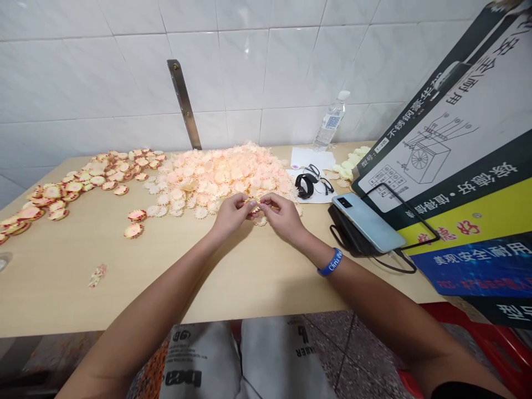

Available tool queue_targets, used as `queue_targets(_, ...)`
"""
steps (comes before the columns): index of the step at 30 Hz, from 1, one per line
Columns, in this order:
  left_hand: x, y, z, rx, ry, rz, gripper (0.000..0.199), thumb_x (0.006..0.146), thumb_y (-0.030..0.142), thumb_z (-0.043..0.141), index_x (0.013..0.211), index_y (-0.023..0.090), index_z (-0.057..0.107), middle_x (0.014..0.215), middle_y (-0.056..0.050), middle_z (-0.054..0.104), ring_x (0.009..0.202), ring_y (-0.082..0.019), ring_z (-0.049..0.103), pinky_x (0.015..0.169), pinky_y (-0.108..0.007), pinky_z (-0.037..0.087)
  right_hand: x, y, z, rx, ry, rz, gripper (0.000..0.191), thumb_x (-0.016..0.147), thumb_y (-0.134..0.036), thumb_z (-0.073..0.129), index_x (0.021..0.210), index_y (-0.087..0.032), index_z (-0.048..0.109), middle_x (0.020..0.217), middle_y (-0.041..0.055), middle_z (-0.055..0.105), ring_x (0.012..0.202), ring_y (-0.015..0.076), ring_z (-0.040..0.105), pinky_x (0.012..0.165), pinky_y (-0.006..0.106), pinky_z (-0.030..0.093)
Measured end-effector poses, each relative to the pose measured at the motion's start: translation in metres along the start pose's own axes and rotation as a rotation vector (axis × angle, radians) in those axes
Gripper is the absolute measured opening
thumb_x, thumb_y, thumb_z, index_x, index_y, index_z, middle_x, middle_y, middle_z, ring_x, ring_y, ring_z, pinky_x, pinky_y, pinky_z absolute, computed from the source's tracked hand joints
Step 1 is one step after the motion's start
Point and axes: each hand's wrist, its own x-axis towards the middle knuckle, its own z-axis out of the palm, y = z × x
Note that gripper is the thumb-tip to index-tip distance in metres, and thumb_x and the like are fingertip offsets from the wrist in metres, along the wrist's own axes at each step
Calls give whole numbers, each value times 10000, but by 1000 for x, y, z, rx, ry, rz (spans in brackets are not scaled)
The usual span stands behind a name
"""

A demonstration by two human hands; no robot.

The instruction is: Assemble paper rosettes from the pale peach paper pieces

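Observation:
My left hand (231, 214) and my right hand (284, 217) meet over the table, fingertips pinched close together. Between them is a small pale-yellow frilly flower piece (255, 205), mostly covered by the fingers. Just beyond my hands rises a large heap of pale pink, scallop-edged flower pieces (220, 172). Left of my hands lie two red-edged flower discs (133, 230), and a long spread of similar red-edged discs (68, 188) runs to the table's left side.
On the right are a phone (369, 223) on a dark object with cables, a large printed box (449, 160), glasses (318, 176) and a black watch (305, 187). A water bottle (331, 122) stands by the wall. Small scraps (97, 275) lie at left on the table (166, 282).

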Motion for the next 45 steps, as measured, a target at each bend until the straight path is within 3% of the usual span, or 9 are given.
queue_targets(5,0,6,-1,101,-116,32,203,729,256,699,889,134,678,841,-45,709,711,-145,650,669,-256,546,0,0,0,-67,-12,-35,98,838,-234,586,798,-193,665,804,28,679,743,163,614,666,285,459)
queue_targets(14,-1,10,3,-20,0,-129,164,842,215,583,717,112,605,622,-30,652,545,-108,609,568,-225,507,0,-4,0,99,88,72,159,846,-351,612,850,-194,639,812,24,658,682,140,585,602,267,452)
queue_targets(19,-4,8,3,114,-3,-65,406,910,415,493,598,155,507,465,20,518,375,-65,422,425,-196,334,-1,-5,-1,87,44,50,209,837,-383,635,931,-199,670,869,40,661,763,158,602,611,265,461)
queue_targets(24,-4,1,-1,262,-137,22,562,896,633,367,588,177,480,441,21,460,416,-101,425,461,-230,336,0,-5,0,213,-63,61,277,779,-350,696,1020,-214,684,1020,64,654,879,174,607,691,281,513)
queue_targets(30,-4,0,-1,394,-245,159,557,914,622,297,651,180,511,572,0,505,539,-133,465,543,-253,353,4,-6,0,361,-99,250,229,709,-388,726,755,-182,637,654,-13,574,547,109,522,480,237,432)
queue_targets(33,-5,-1,4,422,-225,196,449,913,538,379,650,187,474,597,17,463,565,-125,430,560,-246,337,11,-3,-8,437,18,337,263,668,-399,744,700,-186,592,640,-22,553,523,95,504,448,220,417)
queue_targets(36,-8,-3,7,449,-216,179,392,916,462,412,648,183,481,616,12,467,604,-129,443,582,-244,350,22,8,-25,423,262,309,251,702,-414,693,717,-202,560,666,-20,547,585,107,527,477,214,448)
queue_targets(40,-8,-3,2,251,-182,141,277,916,400,439,844,175,583,676,-6,540,618,-134,494,590,-248,415,34,23,-47,48,392,101,150,741,-327,652,797,-189,640,794,35,628,729,159,584,629,286,528)
queue_targets(45,0,-2,-4,130,-82,40,152,806,292,578,839,146,601,658,-4,583,589,-120,533,585,-239,436,34,27,-49,-146,294,-31,394,790,-227,587,1178,-216,654,1294,118,589,987,210,627,770,351,568)
